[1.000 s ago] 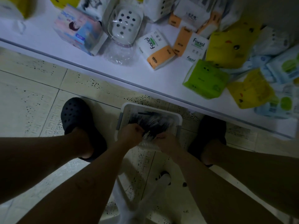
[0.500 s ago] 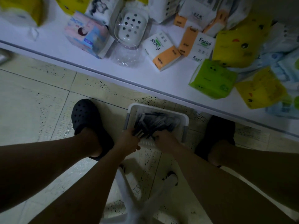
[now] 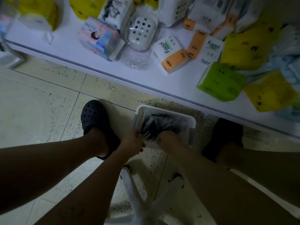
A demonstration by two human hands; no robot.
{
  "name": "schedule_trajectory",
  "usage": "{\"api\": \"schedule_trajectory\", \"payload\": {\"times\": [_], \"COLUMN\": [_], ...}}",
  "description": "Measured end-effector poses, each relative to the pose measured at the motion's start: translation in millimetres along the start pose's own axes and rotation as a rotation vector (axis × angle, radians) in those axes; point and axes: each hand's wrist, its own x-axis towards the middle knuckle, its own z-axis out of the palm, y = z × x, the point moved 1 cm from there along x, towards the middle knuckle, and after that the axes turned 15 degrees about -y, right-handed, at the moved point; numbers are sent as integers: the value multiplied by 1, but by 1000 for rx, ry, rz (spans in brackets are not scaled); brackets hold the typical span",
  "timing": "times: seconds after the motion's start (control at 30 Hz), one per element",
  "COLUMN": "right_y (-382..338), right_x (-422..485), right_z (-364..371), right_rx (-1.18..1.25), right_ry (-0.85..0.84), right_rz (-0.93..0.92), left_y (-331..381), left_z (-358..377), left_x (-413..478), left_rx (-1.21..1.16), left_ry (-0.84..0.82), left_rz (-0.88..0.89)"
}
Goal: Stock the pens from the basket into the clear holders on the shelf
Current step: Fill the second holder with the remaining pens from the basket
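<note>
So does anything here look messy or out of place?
The shelf does: tissue packs lie tumbled at odd angles, such as the orange Facial pack and green pack. No clear holders are in view. The basket sits on the floor, both hands at its dark pens.

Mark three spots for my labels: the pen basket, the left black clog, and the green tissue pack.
pen basket [image 3: 164, 109]: head view, far white rim.
left black clog [image 3: 94, 116]: head view, perforated toe top.
green tissue pack [image 3: 222, 82]: head view, top face.
</note>
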Motion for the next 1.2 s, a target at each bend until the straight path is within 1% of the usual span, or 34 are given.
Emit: {"api": "schedule_trajectory", "payload": {"times": [0.07, 0.17, 0.23, 0.3, 0.33, 0.4, 0.43, 0.5, 0.57, 0.63, 0.73, 0.77, 0.87, 0.93, 1.0, 1.07, 1.13, 1.2], "right_y": [-1, 4, 5, 7, 6, 1, -1, -7, -15, -27, -41, -45, -54, -59, -62, -66, -69, -71], "right_x": [-11, -27, -39, -57, -68, -93, -105, -129, -154, -177, -215, -229, -278, -314, -349, -381, -409, -435], "right_z": [-8, -15, -15, -15, -16, -19, -21, -26, -33, -41, -55, -59, -73, -83, -92, -101, -109, -118], "right_rx": [53, 214, 289, 353, 395, 465, 478, 478, 518, 589, 510, 514, 520, 551, 509, 469, 465, 487], "right_ry": [88, 123, 124, 171, 192, 214, 223, 243, 318, 395, 613, 668, 757, 829, 914, 967, 1022, 1087], "right_rz": [-43, -74, -58, -46, -68, -154, -204, -267, -295, -343, -346, -370, -451, -538, -607, -658, -725, -780], "left_y": [5, 15, 24, 35, 40, 48, 52, 65, 79, 95, 121, 128, 150, 169, 189, 209, 228, 245], "left_z": [-1, -5, -8, -8, -8, -6, -5, -2, 0, 5, 14, 16, 20, 24, 30, 39, 49, 57], "left_x": [-2, -7, -15, -30, -37, -51, -57, -73, -90, -110, -147, -159, -190, -211, -234, -260, -290, -314], "left_rx": [42, 103, 132, 181, 207, 309, 354, 220, 184, 212, 328, 370, 449, 434, 385, 381, 402, 390], "left_ry": [-23, 15, 74, 103, 101, 89, 124, 163, 248, 286, 353, 350, 310, 306, 298, 302, 353, 332], "left_rz": [-37, -54, 1, 78, 108, 106, 123, 227, 318, 387, 589, 650, 820, 878, 928, 1039, 1166, 1265]}}
